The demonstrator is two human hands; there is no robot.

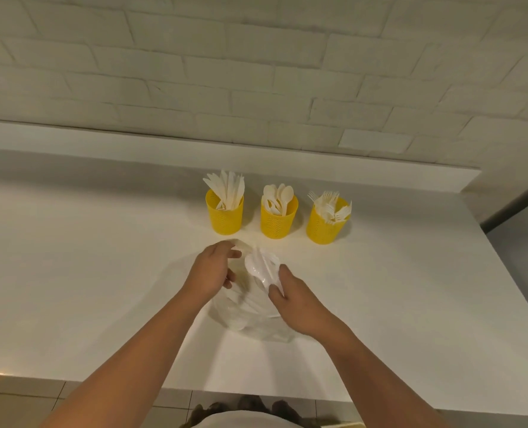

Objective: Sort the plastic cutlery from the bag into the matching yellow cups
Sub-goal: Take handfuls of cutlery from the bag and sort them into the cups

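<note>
Head view looks down over both my bare forearms onto a white counter (pixel 86 288) that runs back to a pale brick wall (pixel 256 72). Between my hands lies the clear plastic bag (pixel 250 319), crumpled on the counter close to me, with more white cutlery showing faintly through it. My left hand (pixel 211 270) is at the bag's far left edge, fingers curled and pinching the thin plastic at its mouth. My right hand (pixel 290 296) is closed around a small bunch of white cutlery (pixel 261 267); a spoon bowl faces up at the front of the bunch, and the pieces behind it are too blurred for me to tell apart. The bunch is held just above the bag's opening. Beyond my hands, three yellow perforated cups stand upright in a row, near one another but not touching. The left cup (pixel 225 216) holds knives (pixel 228 188), the middle cup (pixel 278 220) holds spoons (pixel 278 196), and the right cup (pixel 326 227) holds forks (pixel 330 205), all standing with handles down.
</note>
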